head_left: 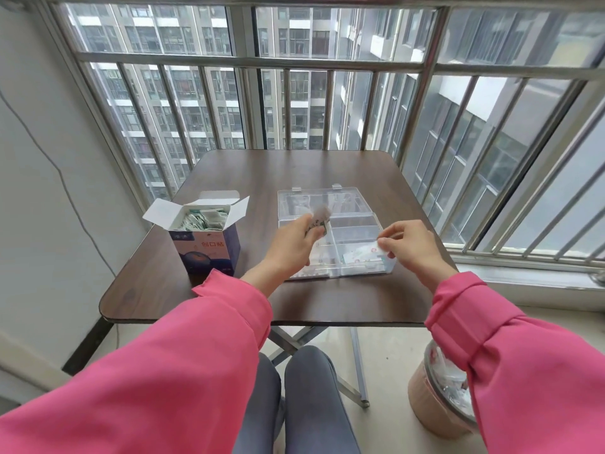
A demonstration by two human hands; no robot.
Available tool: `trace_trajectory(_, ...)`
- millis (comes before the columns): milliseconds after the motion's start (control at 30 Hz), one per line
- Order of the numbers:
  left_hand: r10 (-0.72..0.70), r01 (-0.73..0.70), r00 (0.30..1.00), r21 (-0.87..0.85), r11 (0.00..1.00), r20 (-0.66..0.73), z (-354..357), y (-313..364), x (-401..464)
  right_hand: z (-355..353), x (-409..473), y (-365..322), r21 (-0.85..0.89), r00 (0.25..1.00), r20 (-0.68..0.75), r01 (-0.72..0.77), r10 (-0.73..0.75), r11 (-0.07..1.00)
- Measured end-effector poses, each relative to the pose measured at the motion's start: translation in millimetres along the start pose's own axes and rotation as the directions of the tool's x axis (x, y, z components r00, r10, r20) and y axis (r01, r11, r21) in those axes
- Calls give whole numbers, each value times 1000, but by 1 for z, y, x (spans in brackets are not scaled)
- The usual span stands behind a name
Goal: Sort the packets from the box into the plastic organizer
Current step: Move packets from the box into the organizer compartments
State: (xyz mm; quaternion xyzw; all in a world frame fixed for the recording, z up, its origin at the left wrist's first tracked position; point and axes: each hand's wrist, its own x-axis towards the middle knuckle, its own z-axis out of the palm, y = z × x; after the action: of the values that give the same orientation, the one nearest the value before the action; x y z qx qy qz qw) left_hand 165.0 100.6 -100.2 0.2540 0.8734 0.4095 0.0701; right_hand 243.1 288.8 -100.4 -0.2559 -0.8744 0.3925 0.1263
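An open blue and white box [204, 244] full of small packets stands at the table's left. The clear plastic organizer [337, 231] lies open in the middle, lid tipped back. My left hand [294, 244] holds a bunch of packets [319, 217] above the organizer's left compartments; they look blurred. My right hand [412, 244] pinches one white packet with red print [363, 253] at the organizer's front right compartment. More packets lie in the front left compartment.
The brown folding table [262, 178] stands against a barred window [294, 93]. A pinkish waste bin [438, 401] with a liner sits on the floor at the right. A white wall lies to the left.
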Motion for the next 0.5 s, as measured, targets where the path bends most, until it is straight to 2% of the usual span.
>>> trace_trajectory(133,-17,9,996,90,996,82,5,-1,-2,7,-1,-2,-194,1000,19,-1,5,981)
trace_trajectory(300,-30,23,995,72,997,92,5,0,-2,13,-5,-11,-409,1000,25,19,-9,912)
trace_trajectory(500,-3,-1,997,50,999,79,6,-1,-1,19,-6,-12,-494,998,28,62,-55,867)
